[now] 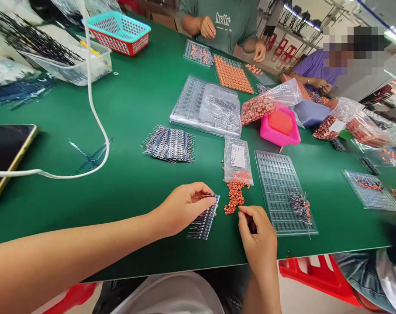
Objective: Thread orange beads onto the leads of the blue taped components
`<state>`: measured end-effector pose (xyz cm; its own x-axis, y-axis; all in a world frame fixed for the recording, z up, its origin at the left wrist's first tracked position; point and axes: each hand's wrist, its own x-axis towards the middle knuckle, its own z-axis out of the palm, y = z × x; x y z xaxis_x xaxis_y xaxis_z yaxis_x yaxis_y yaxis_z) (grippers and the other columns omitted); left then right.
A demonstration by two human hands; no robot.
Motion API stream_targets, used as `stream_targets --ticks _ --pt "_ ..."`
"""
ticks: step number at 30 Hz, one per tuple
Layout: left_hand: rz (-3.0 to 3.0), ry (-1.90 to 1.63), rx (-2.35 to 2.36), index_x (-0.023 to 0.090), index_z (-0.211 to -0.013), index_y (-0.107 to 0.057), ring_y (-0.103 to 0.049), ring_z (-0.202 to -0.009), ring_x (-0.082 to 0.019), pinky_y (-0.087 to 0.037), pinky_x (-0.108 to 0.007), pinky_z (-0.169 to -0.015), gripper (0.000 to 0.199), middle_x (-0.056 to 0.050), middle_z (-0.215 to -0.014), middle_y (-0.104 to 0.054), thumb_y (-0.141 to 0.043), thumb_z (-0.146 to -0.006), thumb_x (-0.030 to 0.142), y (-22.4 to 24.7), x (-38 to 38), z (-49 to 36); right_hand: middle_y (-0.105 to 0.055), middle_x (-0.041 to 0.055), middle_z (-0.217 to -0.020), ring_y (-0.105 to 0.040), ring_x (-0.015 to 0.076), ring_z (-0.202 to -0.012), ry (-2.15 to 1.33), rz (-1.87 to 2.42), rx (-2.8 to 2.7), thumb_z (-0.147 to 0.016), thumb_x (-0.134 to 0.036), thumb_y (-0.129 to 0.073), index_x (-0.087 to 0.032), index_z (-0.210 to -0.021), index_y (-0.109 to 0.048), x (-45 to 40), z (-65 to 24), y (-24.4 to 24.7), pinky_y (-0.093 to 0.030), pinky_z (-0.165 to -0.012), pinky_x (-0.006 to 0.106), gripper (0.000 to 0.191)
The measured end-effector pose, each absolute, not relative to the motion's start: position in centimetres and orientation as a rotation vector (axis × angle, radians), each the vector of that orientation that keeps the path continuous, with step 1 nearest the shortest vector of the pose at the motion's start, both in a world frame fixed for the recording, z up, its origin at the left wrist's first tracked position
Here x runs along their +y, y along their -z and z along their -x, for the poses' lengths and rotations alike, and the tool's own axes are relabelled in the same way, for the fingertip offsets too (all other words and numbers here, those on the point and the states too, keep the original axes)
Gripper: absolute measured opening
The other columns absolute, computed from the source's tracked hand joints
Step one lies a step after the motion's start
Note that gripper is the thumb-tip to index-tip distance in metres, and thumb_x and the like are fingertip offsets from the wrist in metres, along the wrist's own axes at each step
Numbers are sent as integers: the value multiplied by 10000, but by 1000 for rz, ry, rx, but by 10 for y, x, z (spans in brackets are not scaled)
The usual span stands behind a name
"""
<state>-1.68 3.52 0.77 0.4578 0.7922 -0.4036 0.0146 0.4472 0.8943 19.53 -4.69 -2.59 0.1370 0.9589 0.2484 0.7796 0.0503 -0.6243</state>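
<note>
My left hand (187, 205) is closed in a pinch at the top end of a strip of small wire-leaded components (204, 226), which lies on the green table. Close to the loose orange beads (234, 198), my right hand (258, 233) has its thumb and forefinger pressed together; what they hold, if anything, is too small to make out. The beads spill from a labelled clear plastic bag (238, 159). Right of them lies a clear ridged tray (278, 187), and a pile of components with orange beads on them (301, 207) rests on its lower right.
A stack of component strips (170, 144) lies beyond my left hand. Farther back are a clear compartment tray (187, 102), a pink basket (280, 135) and bags of orange parts (258, 109). A white cable (91, 96) and a phone (8, 148) are at left. Co-workers sit across and at right.
</note>
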Motion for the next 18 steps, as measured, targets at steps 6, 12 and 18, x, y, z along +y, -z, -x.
stream_targets --ticks 6,12,18 --pt "-1087 -577 965 197 -832 -628 -629 -725 -180 -477 -295 -686 210 6 -742 -673 -682 -806 398 -3 37 22 -672 50 -912 -648 186 -831 -338 1716 -1783 -960 -216 -562 -230 -982 -686 -53 -195 26 -525 -706 307 127" --pt "-1089 -575 913 194 -861 -636 -630 -780 -188 -475 -302 -728 197 -11 -811 -689 -668 -824 384 1 36 23 -664 45 -909 -646 180 -823 -324 1697 -1834 -949 -192 -580 -229 -979 -688 -51 -194 25 -520 -707 304 118" --pt "-1094 -579 906 188 -858 -633 -622 -777 -183 -466 -298 -727 187 -8 -806 -677 -662 -825 369 3 36 21 -670 52 -941 -654 187 -863 -300 1680 -1910 -937 -161 -596 -235 -1031 -715 -51 -194 26 -533 -736 311 169"
